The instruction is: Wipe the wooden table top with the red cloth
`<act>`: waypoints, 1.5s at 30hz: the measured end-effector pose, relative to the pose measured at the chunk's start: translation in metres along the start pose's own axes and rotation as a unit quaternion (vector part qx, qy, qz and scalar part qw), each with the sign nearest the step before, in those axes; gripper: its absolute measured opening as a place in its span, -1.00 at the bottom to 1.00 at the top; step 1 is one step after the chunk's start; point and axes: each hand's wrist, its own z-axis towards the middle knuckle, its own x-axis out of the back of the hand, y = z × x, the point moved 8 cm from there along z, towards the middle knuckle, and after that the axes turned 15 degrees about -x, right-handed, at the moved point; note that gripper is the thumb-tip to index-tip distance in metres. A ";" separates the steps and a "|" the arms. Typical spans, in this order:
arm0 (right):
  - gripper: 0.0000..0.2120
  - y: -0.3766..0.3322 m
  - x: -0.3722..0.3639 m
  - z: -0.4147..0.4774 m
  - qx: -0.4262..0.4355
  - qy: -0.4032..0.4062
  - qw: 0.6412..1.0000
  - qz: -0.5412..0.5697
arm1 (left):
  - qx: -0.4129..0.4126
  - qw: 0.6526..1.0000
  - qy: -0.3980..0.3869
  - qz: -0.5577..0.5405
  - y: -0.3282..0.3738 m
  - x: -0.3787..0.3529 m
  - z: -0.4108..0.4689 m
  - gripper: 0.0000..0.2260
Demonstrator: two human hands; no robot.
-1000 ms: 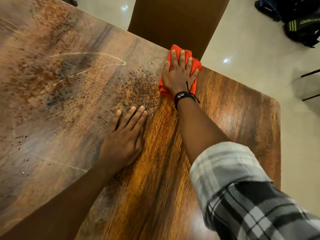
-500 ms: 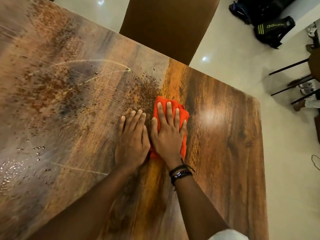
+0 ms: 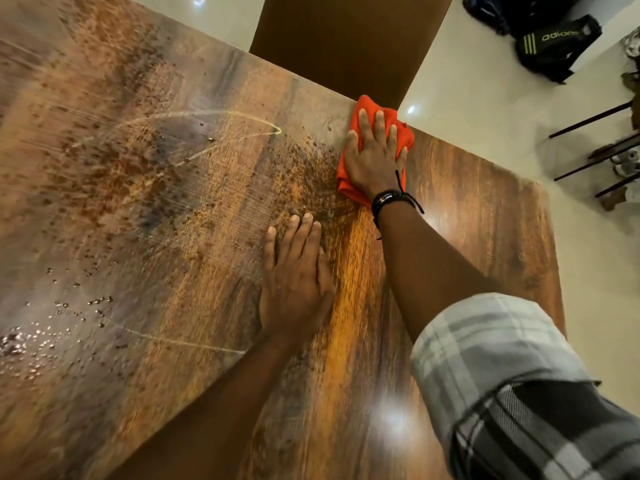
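Note:
The wooden table top [image 3: 478, 216] fills most of the view, glossy on the right and speckled with droplets and smears on the left. A folded red cloth [image 3: 403, 131] lies at the table's far edge. My right hand [image 3: 374, 157] presses flat on the cloth with straight, spread fingers and covers most of it. My left hand [image 3: 298, 275] rests flat on the wood nearer to me, fingers straight and together, a short way from the cloth.
A brown chair back [image 3: 349, 39] stands just beyond the far edge behind the cloth. On the pale tiled floor to the right lie a black bag [image 3: 554, 39], dark chair legs [image 3: 595, 147] and shoes [image 3: 627, 161]. Water droplets [image 3: 41, 334] bead at the table's left.
My right hand has pushed the cloth away from me, from beside my left hand out to the far edge. My left hand has stayed flat on the wood.

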 end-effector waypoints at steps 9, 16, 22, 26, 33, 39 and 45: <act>-0.47 0.061 -0.031 -0.189 0.040 0.036 0.999 -0.004 | 0.014 0.992 0.046 -0.120 0.004 0.036 -0.021 -0.59; -0.46 0.101 -0.048 -0.275 0.018 0.045 0.999 0.005 | -0.043 0.998 -0.031 -0.022 -0.024 0.059 -0.094 -0.53; -0.47 0.069 -0.037 -0.203 -0.007 0.037 0.999 0.001 | -0.071 0.995 -0.059 0.031 -0.025 0.048 -0.101 -0.53; -0.47 0.051 -0.032 -0.153 -0.012 0.010 1.000 -0.005 | -0.082 0.994 -0.057 0.051 -0.025 0.047 -0.101 -0.54; -0.46 0.059 -0.043 -0.208 0.019 0.034 0.999 -0.008 | -0.075 0.996 -0.038 0.035 -0.024 0.052 -0.104 -0.54; -0.45 0.094 -0.073 -0.360 0.048 0.058 0.997 0.005 | -0.071 0.996 -0.037 0.030 -0.020 0.055 -0.103 -0.52; -0.45 0.090 -0.070 -0.350 0.040 0.044 0.998 -0.026 | -0.075 0.995 -0.044 0.038 -0.019 0.054 -0.102 -0.51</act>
